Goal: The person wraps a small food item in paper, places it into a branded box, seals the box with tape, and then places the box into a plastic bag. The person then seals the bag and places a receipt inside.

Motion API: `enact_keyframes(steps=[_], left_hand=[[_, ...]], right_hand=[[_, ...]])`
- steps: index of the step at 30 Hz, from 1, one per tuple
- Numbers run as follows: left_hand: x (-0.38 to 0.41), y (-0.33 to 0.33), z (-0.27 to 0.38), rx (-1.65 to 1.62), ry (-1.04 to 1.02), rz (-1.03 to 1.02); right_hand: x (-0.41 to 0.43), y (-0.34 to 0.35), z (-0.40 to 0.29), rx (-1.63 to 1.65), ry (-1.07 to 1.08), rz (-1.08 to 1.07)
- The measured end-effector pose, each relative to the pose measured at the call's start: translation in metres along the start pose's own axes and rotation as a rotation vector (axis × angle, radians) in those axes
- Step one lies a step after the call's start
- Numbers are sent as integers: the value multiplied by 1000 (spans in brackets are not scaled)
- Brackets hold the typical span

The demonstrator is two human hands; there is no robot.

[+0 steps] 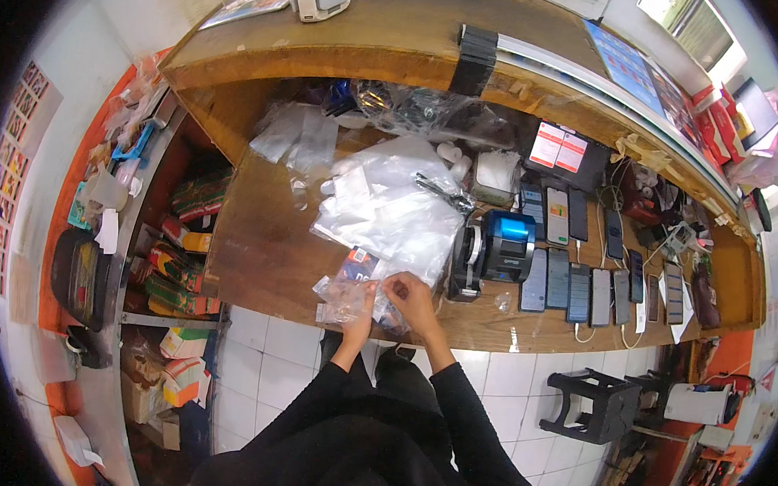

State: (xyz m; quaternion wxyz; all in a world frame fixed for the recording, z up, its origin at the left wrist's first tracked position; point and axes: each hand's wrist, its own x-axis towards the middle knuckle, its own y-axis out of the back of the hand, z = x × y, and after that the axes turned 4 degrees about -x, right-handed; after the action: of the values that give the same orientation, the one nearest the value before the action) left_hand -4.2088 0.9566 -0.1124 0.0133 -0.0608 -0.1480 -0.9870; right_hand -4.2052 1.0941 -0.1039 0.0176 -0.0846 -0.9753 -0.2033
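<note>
Both hands are over the near edge of a wooden desk (251, 236). My left hand (359, 311) holds a small clear plastic packet (343, 300) between thumb and fingers. Close to its right, my right hand (412, 299) has thumb and fingertips pinched near the packet's edge; whether anything is between them cannot be told. Under and behind the hands lies a printed blue and orange packet (359, 264), partly covered. Beyond it spreads a heap of clear plastic bags (391, 203) with white paper slips (352, 188) on it.
A black label printer (507, 246) stands right of the bags. Several mobile phones (600, 297) lie in rows farther right, some with white cables. A raised wooden counter (385, 55) borders the back. Left is a metal-edged shelf (171, 116); a black stool (591, 405) stands on the floor.
</note>
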Motion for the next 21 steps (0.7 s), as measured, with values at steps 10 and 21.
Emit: enact_keyframes(steps=[10, 21], left_hand=[[2, -5, -18, -16, 110, -38], [2, -3, -2, -54, 154, 9]], right_hand=[[0, 0, 14, 72, -58, -41], [-3, 2, 3, 79, -55, -45]])
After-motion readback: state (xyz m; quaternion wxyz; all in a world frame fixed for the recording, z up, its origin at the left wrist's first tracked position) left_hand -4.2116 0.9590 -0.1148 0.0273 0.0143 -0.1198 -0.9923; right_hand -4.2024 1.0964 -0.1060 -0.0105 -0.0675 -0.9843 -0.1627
